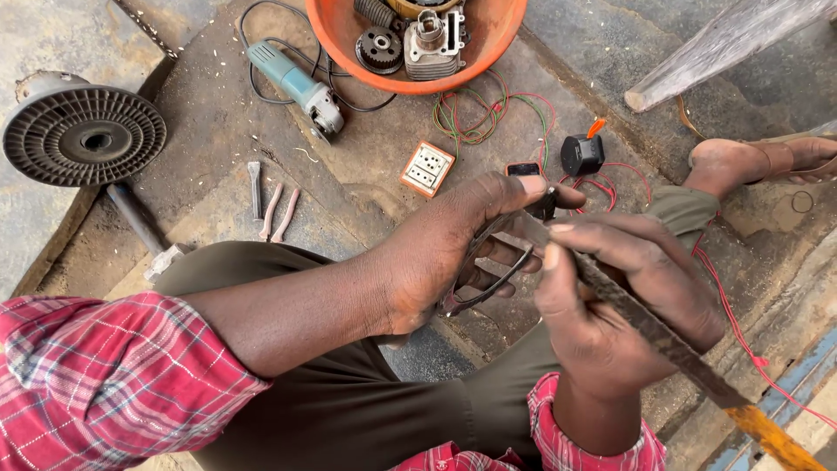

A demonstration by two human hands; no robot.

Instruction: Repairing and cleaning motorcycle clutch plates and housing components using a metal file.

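- My left hand (436,262) was clenched around a thin dark metal ring (488,283), which sat right in that grip over my lap.
- My right hand (623,301) grasped a long flat file (645,323), its tip lying just above the ring beside my left thumb.
- I judged short, level strokes best, with the ring pinned firmly.
- Beyond the grip lay a socket plate (428,168) and an angle grinder (299,87).

I wear a red plaid shirt with thin white and blue lines, its left sleeve (105,384) pushed up above my bare forearm, the right cuff (593,449) at my wrist. My trousers (349,410) are dark olive. On my foot sits what looks like a tan strapped sandal (785,157).
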